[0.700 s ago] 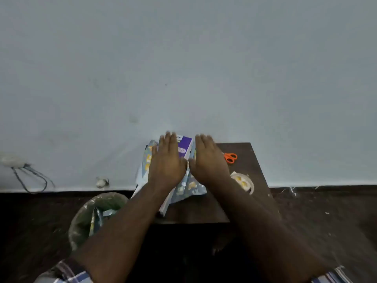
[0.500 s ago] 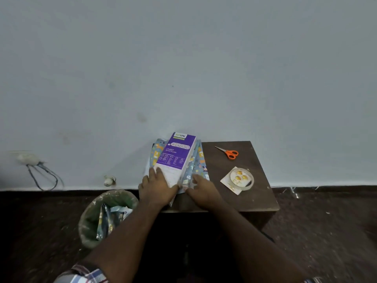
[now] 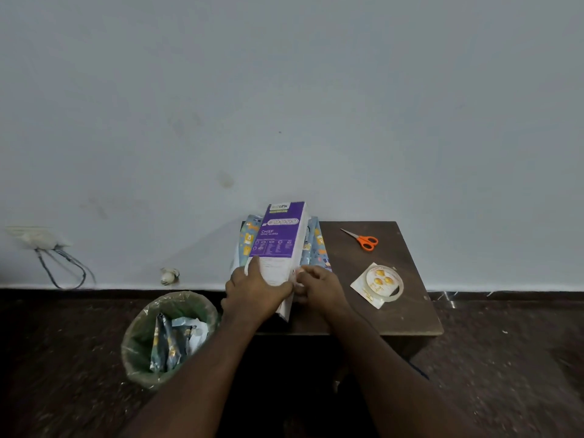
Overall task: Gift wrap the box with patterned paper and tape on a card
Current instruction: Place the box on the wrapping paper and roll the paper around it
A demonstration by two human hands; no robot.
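While box top still shows bare purple print, wrapping judged early: no fold closed, no tape on, card unattached.

Near: both forearms reach in from bottom edge. Left hand [image 3: 256, 290] grips near end of box [image 3: 281, 245], thumb over top face. Right hand [image 3: 319, 287] curled at box's near right corner, pinching edge there; paper or box, cannot tell.

Mid: box lies on patterned paper [image 3: 316, 248], left part of surface [image 3: 407, 311]. Tape roll [image 3: 383, 283] on card [image 3: 363, 290], right of hands.

Far: scissors [image 3: 363, 240] untouched.
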